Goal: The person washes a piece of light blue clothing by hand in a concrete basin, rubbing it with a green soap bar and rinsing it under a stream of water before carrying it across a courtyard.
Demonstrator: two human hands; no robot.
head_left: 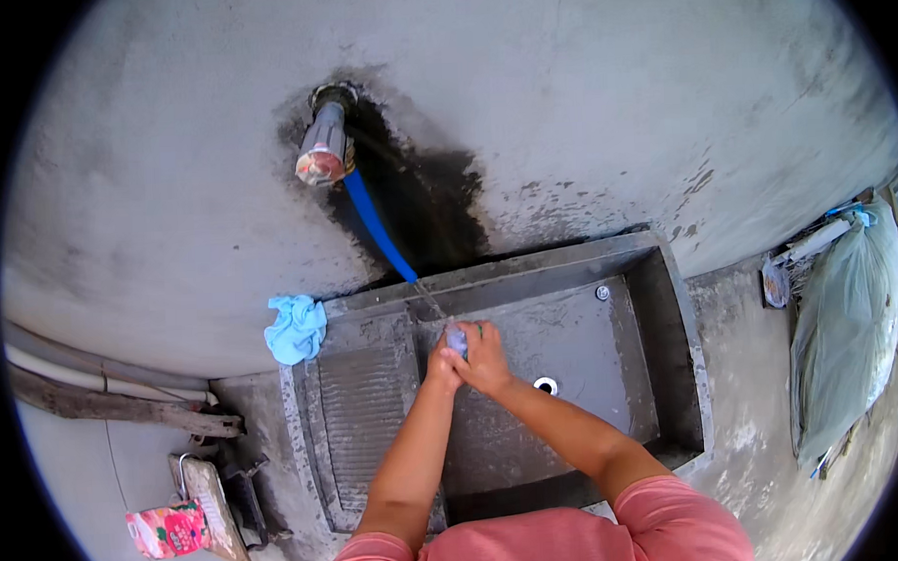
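My left hand (pixel 442 364) and my right hand (pixel 487 358) are closed together around a small pale lilac thing (pixel 457 338), whose kind I cannot make out. They are over the grey concrete sink (pixel 559 326), just right of its ribbed washboard (pixel 367 407). A thin stream of water (pixel 430 299) runs down onto them from a blue hose (pixel 380 227). The hose hangs from the tap (pixel 325 151) on the wall. My fingers hide most of the lilac thing.
A light blue cloth (pixel 295 328) lies over the sink's back left corner. The basin has a drain hole (pixel 546 386) and a small round metal piece (pixel 603 293). A pink packet (pixel 169 530) and boards (pixel 212 506) stand lower left; a filled plastic bag (pixel 847 336) is right.
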